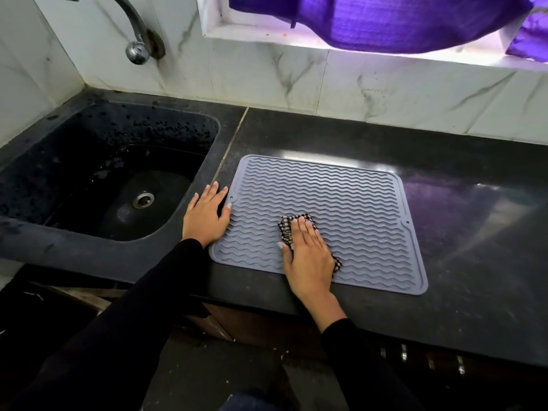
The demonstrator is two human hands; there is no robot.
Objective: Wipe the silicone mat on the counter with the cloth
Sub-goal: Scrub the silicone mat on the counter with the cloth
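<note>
A grey silicone mat (350,203) with wavy ridges lies flat on the black counter (474,232). My right hand (308,256) presses a small checked black-and-white cloth (286,225) onto the mat's near left part, fingers straight; most of the cloth is hidden under the palm. My left hand (206,215) lies flat on the counter at the mat's left edge, its thumb touching the mat's border.
A black sink (98,179) with a drain is set into the counter at the left, a metal tap (136,40) above it. A marble-tiled wall runs behind. Purple fabric (400,22) hangs at the window ledge. The counter's front edge is near my wrists.
</note>
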